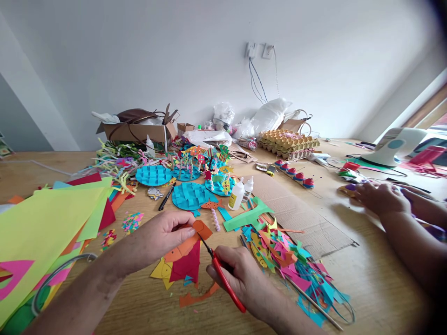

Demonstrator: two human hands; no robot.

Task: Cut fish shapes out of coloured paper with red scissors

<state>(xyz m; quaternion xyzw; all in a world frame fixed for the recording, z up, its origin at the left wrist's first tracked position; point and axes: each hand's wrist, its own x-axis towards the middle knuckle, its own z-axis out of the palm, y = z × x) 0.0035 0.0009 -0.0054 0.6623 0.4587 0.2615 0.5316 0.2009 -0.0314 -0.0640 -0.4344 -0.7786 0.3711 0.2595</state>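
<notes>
My left hand point(174, 231) pinches a piece of orange paper point(203, 228) with a drawn outline on it. My right hand point(237, 270) grips red-handled scissors point(225, 281), whose blades meet the paper's lower edge. Beneath my left hand lie more orange paper point(179, 250), a dark red sheet point(186, 265) with drawn lines and a yellow cut piece point(162, 273). An orange scrap strip point(198, 297) rests on the table below. Just beyond are a blue paper disc point(193, 196), an orange spotted paper fish point(211, 204) and white glue bottles point(236, 194).
Stacked coloured paper point(52, 218) covers the left side. A heap of paper scraps point(289, 260) and a wooden stick point(314, 300) lie on the right, near flat cardboard point(300, 214). Egg trays point(288, 142) stand at the back. Another person's hands point(384, 197) work at far right.
</notes>
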